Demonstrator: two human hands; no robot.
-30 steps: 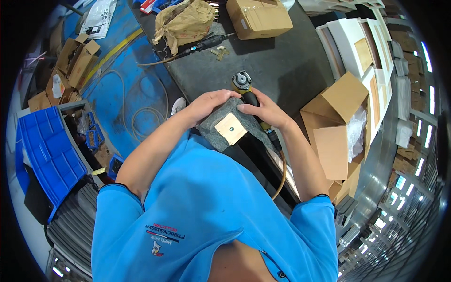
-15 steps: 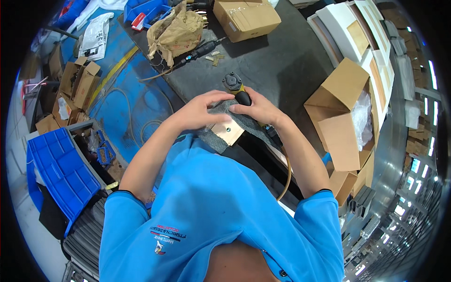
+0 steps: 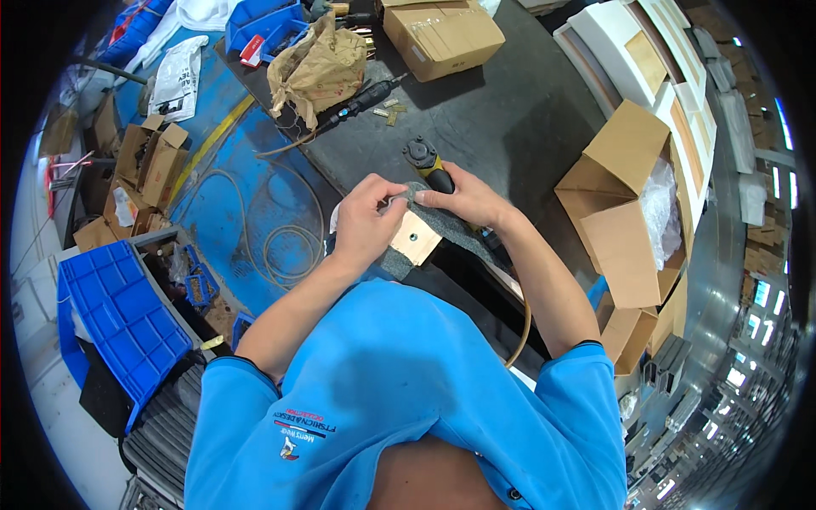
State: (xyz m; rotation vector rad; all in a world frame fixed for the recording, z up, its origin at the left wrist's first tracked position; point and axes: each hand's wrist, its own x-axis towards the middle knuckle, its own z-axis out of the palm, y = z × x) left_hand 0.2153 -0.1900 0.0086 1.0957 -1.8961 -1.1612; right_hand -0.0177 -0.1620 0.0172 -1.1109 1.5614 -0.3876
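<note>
A yellow and black air staple gun [image 3: 438, 177] lies in my right hand [image 3: 476, 202], its round black head pointing away from me. My right thumb reaches over to grey felt-like fabric [image 3: 411, 189]. The left hand [image 3: 367, 223] is closed in a pinch on that fabric's edge, close to the right thumb. Just below my fingers, a pale wooden block [image 3: 416, 240] with a round metal insert rests on the fabric. The grip of the staple gun is partly hidden by my right hand.
On the dark table [image 3: 510, 119] lie a corded black screwdriver [image 3: 365, 100], small metal pieces [image 3: 391, 112], a crumpled paper bag [image 3: 319, 72] and a cardboard box [image 3: 442, 38]. An open carton [image 3: 616, 187] stands right. An air hose [image 3: 524, 327] runs beneath my right forearm.
My left hand has drawn back from beside the staple gun, and its spread fingers have closed into a pinch on the fabric. My right hand and the staple gun have barely moved.
</note>
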